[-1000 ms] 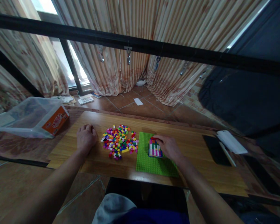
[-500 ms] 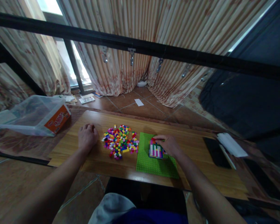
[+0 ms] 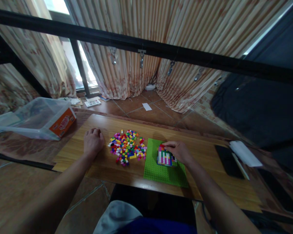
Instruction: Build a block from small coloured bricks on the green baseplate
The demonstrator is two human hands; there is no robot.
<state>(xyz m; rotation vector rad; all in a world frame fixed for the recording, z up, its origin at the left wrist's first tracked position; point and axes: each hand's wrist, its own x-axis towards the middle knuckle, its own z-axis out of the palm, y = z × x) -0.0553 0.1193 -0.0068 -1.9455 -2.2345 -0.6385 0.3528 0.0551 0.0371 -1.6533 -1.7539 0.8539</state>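
Note:
A small block build of pink, white, green and blue toy bricks stands on a green studded baseplate. My right hand reaches over its far side, with thumb and fingers pinched on a red brick at the build's far edge. The hand covers part of the build's right side. Left of the baseplate lies a loose pile of coloured toy bricks. Beside that pile my left hand rests on the wooden table, fingers curled in, with no brick visible in it.
The wooden table carries a dark flat tablet-like object and a white object at the right. A clear plastic bin with an orange label stands at the left. A black metal bar crosses before the curtains.
The whole view has shifted slightly. My right hand stays at the build's far edge, its fingers pressed on the red brick. The left hand keeps its place on the table.

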